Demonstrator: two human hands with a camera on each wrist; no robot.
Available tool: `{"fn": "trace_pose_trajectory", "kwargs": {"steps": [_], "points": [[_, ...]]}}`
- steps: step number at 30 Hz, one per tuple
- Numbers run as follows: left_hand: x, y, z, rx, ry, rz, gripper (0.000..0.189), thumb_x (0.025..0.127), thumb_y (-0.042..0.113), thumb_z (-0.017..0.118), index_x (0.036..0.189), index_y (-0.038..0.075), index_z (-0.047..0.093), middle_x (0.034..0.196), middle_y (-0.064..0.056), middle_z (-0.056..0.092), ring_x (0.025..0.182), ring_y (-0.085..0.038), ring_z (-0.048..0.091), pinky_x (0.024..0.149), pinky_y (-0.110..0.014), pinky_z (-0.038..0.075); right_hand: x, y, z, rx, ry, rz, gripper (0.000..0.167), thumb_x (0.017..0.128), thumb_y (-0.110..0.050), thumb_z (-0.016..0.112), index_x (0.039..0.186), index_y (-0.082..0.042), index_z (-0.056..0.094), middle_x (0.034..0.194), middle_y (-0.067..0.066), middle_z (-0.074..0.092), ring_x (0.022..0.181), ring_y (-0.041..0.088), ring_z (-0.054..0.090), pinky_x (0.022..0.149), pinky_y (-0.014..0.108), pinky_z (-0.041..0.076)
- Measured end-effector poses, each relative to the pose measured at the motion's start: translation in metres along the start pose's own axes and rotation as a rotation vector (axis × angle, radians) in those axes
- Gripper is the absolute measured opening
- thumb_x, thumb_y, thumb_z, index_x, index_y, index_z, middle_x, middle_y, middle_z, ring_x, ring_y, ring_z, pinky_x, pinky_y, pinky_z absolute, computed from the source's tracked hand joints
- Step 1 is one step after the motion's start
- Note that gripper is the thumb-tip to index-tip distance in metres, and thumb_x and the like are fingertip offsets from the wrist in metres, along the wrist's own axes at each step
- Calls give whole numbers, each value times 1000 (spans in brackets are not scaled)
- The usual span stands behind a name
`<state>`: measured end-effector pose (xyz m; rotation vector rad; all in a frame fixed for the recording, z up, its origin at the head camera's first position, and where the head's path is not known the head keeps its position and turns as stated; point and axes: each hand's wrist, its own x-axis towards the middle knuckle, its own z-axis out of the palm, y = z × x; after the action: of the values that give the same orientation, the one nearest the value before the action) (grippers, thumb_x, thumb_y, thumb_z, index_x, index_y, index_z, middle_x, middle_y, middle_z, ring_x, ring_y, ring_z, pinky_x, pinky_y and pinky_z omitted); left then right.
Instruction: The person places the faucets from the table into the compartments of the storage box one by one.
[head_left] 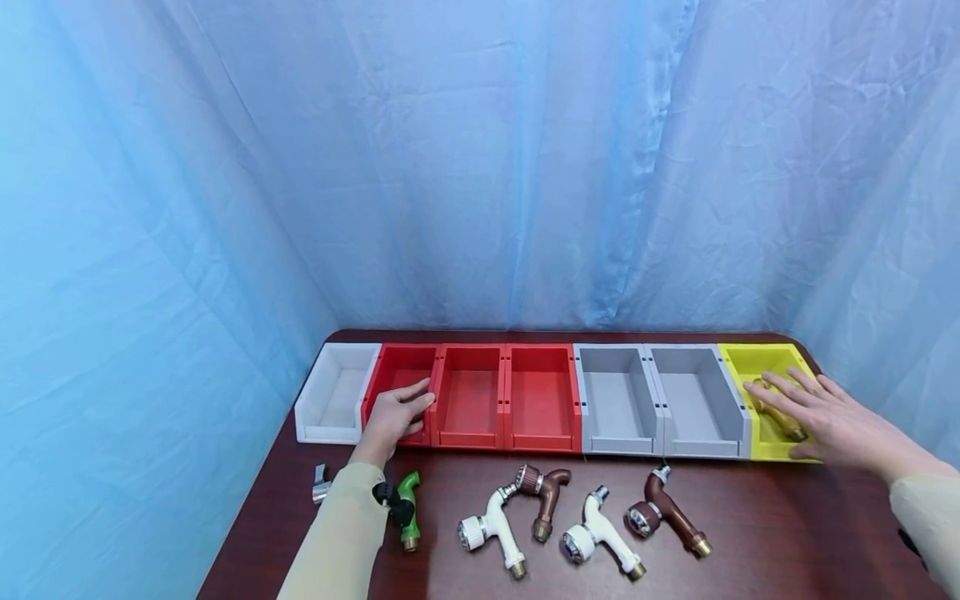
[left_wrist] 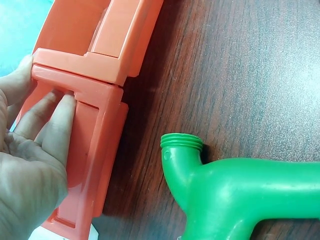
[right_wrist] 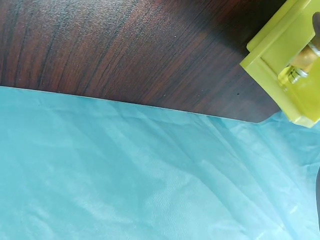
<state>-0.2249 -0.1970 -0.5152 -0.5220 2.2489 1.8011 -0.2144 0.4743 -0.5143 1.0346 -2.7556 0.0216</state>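
Faucet [head_left: 786, 425] lies in the yellow bin [head_left: 768, 451], ending a row [head_left: 470, 439] of 7.

Creased, faintly shiny cloth [head_left: 480, 150] at twelve o'clock, smooth plastic on that yellow bin [head_left: 772, 452] at four, glossy green plastic tap [head_left: 411, 531] at seven, gleaming wood-grain tabletop [head_left: 795, 542] beneath!

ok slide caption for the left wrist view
Left hand at a red bin, a green tap on the wood-grain table nearby.
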Motion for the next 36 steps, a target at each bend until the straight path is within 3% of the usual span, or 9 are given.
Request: {"fn": "trace_pose_trajectory", "kwargs": {"steps": [6,12,19,21,24,26,27,31,36], "points": [[-2,-2,0,-7,-5,14,62,93,31,77,150,25,54,153,-13,46,135,-41,46,98,-47,56,1,-12,-11,12,19,-9,117,61,-32,96,160,-19,35,168,7,27,157,19,-10,124,35,-15],[-3,-4,-1,-24,-12,20,64,93,30,77,151,24,53,152,-12,46,135,-40,45,100,-48,54,8,-27,-19,35,56,-64,113,62,-40,93,159,-16,38,168,8,28,157,19,-8,126,39,-11],[-1,-4,-1,-27,-22,22,65,92,30,78,151,24,53,153,-12,45,136,-40,45,101,-47,54,16,-43,-24,59,35,-89,109,64,-44,89,158,-18,40,168,7,27,157,16,-5,127,45,-8],[-1,-4,-1,-26,-26,26,64,92,30,77,151,24,53,153,-13,45,136,-40,45,100,-47,54,19,-48,-26,54,26,-93,106,70,-60,82,158,-20,40,168,6,27,157,16,-4,127,42,-8],[-1,-3,-1,-26,-28,28,63,93,29,77,151,24,53,153,-14,46,136,-41,45,100,-48,54,24,-55,-27,49,19,-110,101,79,-80,58,159,-21,39,169,6,26,158,19,-2,126,39,-9],[0,-3,-1,-26,-26,27,62,93,29,77,150,24,54,153,-14,46,136,-41,46,99,-48,54,28,-60,-27,47,14,-130,98,83,-82,43,159,-20,39,169,7,26,158,22,-2,126,36,-11],[0,-3,-1,-26,-26,26,61,93,29,77,150,24,54,153,-14,46,136,-41,46,99,-48,54,29,-63,-28,47,16,-143,98,83,-82,42,159,-20,39,168,8,26,159,24,-1,126,36,-11],[0,-3,-1,-25,-23,23,60,93,29,76,149,25,56,153,-14,46,136,-41,46,99,-48,55,36,-75,-29,46,15,-207,99,82,-81,45,158,-18,40,168,11,27,159,30,2,126,36,-12],[0,-3,-1,-27,-27,24,60,94,29,76,150,24,55,153,-14,46,135,-41,47,99,-48,54,43,-86,-29,45,33,-269,103,76,-77,65,157,-17,42,164,15,33,158,34,8,127,40,-10]]}}
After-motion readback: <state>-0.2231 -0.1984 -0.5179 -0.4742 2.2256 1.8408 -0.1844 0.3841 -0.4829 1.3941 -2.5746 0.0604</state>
